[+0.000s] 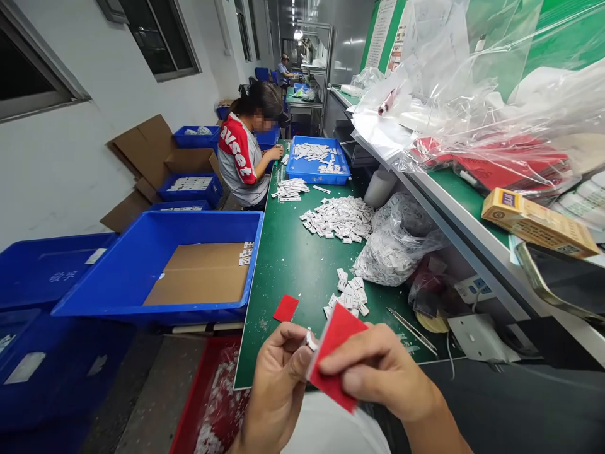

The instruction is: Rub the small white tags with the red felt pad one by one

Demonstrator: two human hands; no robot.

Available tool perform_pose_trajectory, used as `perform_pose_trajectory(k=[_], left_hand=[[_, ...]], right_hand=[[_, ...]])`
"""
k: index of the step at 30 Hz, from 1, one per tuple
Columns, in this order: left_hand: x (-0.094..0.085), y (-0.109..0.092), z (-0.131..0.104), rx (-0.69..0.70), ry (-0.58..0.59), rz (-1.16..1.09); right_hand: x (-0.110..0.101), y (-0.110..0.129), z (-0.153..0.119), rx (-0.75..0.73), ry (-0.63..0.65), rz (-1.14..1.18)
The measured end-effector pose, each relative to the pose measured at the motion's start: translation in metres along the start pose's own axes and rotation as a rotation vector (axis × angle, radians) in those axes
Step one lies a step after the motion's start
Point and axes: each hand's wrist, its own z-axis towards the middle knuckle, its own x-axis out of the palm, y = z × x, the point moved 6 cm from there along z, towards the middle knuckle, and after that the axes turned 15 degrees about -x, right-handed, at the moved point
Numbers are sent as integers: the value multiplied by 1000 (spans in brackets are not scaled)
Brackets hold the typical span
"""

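Note:
My left hand [278, 378] is closed, pinching a small white plastic part [311, 340] between thumb and fingers. In my right hand [382, 369] is a flat red sandpaper-like pad [338, 353] with a pale edge, gripped between thumb and fingers. One edge of the pad is close to the white part; whether they touch I cannot tell. A smaller red piece [286, 308] lies on the green table [293, 271] beyond my left hand. Just past the pad sits a small pile of white parts [350, 295]. Tweezers [412, 331] lie to the right.
A large blue bin [108, 302] with cardboard inside stands left of the table. Farther along are a heap of white parts [338, 219], a filled plastic bag [392, 252] and a blue tray [319, 178]. A co-worker [250, 148] sits at the far left edge. A shelf [425, 195] overhangs the right.

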Motion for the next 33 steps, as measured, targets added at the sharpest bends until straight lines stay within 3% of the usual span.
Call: perform_pose_trajectory(k=[3, 4, 7, 10, 13, 16, 19, 21, 23, 26, 29, 32, 33], left_hand=[[-7, -5, 0, 76, -24, 81], [-8, -6, 0, 86, -21, 107], [-8, -5, -1, 56, 29, 167], [-6, -7, -3, 56, 58, 196], [-4, -7, -4, 47, 70, 192], [-2, -10, -5, 77, 92, 194], [-5, -10, -4, 75, 57, 194], [-6, -12, -4, 102, 45, 210], [-5, -14, -7, 131, 83, 226], [-1, -13, -13, 141, 196, 214], [2, -14, -19, 172, 251, 220], [2, -19, -20, 186, 204, 207], [4, -24, -21, 239, 205, 227]], right_hand=[[-24, 12, 11, -15, -165, -297], [-25, 14, 14, -8, -142, -299], [-16, 18, 20, 36, 81, -281], [-19, 24, 22, -20, 24, -345], [-7, 22, 21, 9, 169, -253], [-16, 24, 23, 3, 26, -318], [-5, 19, 22, 113, 227, -200], [-9, 20, 24, 116, 180, -255], [-12, 25, 27, 70, 121, -274], [-4, 24, 25, 94, 239, -196], [-10, 23, 25, 57, 151, -220], [-1, 11, 23, 54, 362, -188], [-16, 8, 27, 35, 157, -296]])
